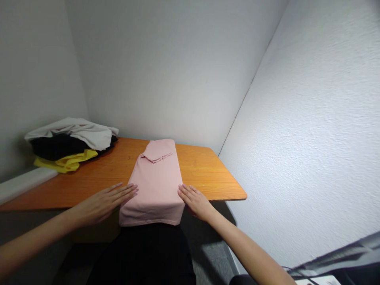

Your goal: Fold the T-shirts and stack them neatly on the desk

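"Where does your feed put the pink shirt?"

"I see it lying lengthwise on the wooden table, folded into a long strip. Its near end hangs over the table's front edge, close to the person's black clothing. Towards the far end, a folded flap lies across the top."

"And the hands?"

"I have the left hand at the shirt's left side, flat, fingers stretched out, the tips resting on the pink cloth. The right hand mirrors it at the right side, fingers straight and together, tips at the cloth's edge. Neither is closed around anything that I can make out. Whether a thumb presses from underneath, I cannot tell from here."

"What else is on that table?"

"At its left end, well apart from the shirt, I've got a loose heap: white cloth on top, black cloth beneath it, yellow cloth at the bottom. A pale wall slants along the right."
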Motion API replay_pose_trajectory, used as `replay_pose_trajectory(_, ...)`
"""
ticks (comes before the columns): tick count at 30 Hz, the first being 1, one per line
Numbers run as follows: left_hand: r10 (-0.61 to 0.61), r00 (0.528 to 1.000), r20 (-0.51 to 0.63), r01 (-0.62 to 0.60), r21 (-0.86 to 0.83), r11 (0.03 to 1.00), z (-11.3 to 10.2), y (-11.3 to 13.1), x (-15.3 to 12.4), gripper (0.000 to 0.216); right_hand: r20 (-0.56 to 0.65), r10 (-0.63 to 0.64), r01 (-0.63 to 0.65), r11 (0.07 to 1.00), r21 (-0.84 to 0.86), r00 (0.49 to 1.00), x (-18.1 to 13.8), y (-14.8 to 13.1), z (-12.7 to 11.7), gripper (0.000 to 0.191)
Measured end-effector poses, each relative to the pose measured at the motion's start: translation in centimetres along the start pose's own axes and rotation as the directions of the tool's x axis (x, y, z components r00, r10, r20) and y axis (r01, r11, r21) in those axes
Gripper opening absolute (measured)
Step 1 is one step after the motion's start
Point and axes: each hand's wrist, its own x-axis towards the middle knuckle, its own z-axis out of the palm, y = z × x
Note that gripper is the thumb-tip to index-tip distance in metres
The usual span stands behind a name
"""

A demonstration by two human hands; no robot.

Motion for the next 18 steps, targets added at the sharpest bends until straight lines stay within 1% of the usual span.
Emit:
replay_pose_trajectory(2, 0.001, 1.000, -0.023, 0.000, 0.046, 0.999, 0.7, 0.0, 0.7, 0.072, -0.046, 0.026, -0.028, 0.998, -0.050, 0.999, 0.6, -0.1, 0.8, 0.062)
replay_pose_trajectory(4, 0.001, 0.999, -0.044, 0.002, 0.069, 0.998, 1.7, -0.2, 1.4, 0.074, -0.095, 0.023, -0.031, 0.996, -0.082, 0.995, 1.3, -0.4, 1.4, 0.055)
replay_pose_trajectory(7, 0.010, 0.996, -0.086, -0.002, 0.093, 0.996, 2.8, -0.3, 2.2, 0.073, -0.163, -0.008, -0.011, 0.994, -0.110, 0.987, 2.0, -0.7, 2.0, 0.050)
replay_pose_trajectory(10, 0.078, 0.988, -0.134, -0.061, 0.125, 0.990, 3.4, -0.2, 2.3, 0.070, -0.194, -0.058, 0.031, 0.989, -0.141, 0.979, 2.1, -1.0, 2.2, 0.047)
replay_pose_trajectory(14, 0.186, 0.967, -0.174, -0.164, 0.131, 0.978, 3.4, 0.1, 1.8, 0.066, -0.208, -0.121, 0.092, 0.986, -0.142, 0.971, 1.5, -1.3, 2.2, 0.046)
replay_pose_trajectory(18, 0.228, 0.960, -0.161, -0.218, 0.075, 0.973, 2.2, 0.5, 1.1, 0.065, -0.208, -0.175, 0.150, 0.980, -0.130, 0.962, 0.7, -1.7, 2.1, 0.045)
